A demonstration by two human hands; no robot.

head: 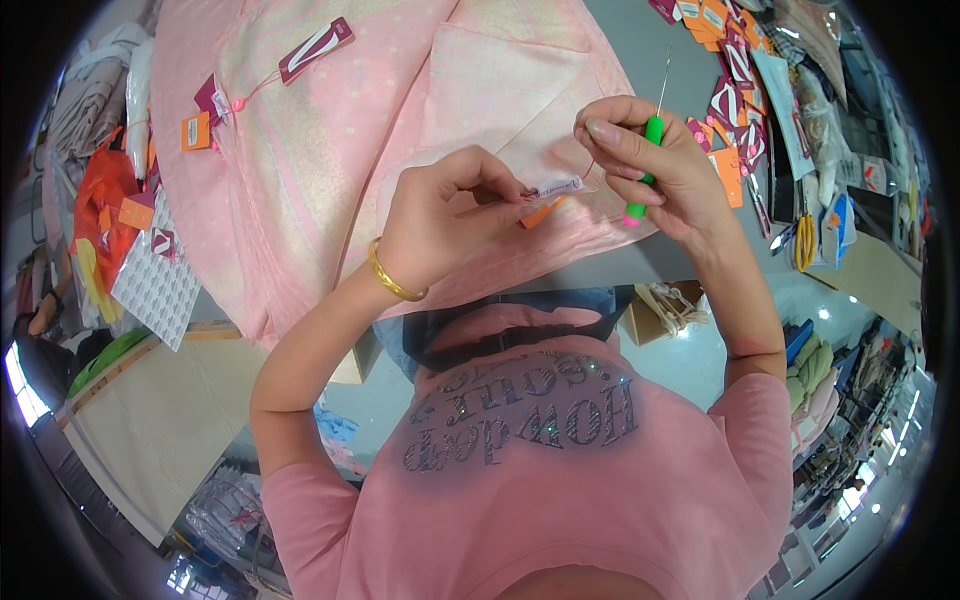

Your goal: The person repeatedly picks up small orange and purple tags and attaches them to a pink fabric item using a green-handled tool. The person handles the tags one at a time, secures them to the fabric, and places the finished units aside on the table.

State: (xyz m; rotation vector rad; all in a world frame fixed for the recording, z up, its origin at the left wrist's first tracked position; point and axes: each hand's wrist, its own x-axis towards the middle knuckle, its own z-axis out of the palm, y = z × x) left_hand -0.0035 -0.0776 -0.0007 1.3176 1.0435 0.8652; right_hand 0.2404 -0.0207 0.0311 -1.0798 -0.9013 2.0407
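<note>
Pink patterned fabric (360,97) with a fringed edge lies over the grey table (660,259). My left hand (454,214) pinches a small white sewn-in label (559,187) by its end near the fabric's edge; an orange tag (543,213) shows under it. My right hand (649,161) holds a green-handled latch hook or awl (654,133), its thin metal needle pointing away from me. A thin cord runs from the label up to the fingers of my right hand. A maroon hang tag (316,49) and an orange tag (195,131) on pink strings lie on the fabric at the left.
Maroon and orange tags (726,101) are heaped at the right, beside yellow-handled scissors (805,241) and tweezers (759,206). A red plastic bag (109,199) and a printed sheet (161,277) lie left. A cardboard box (649,319) stands below the table edge.
</note>
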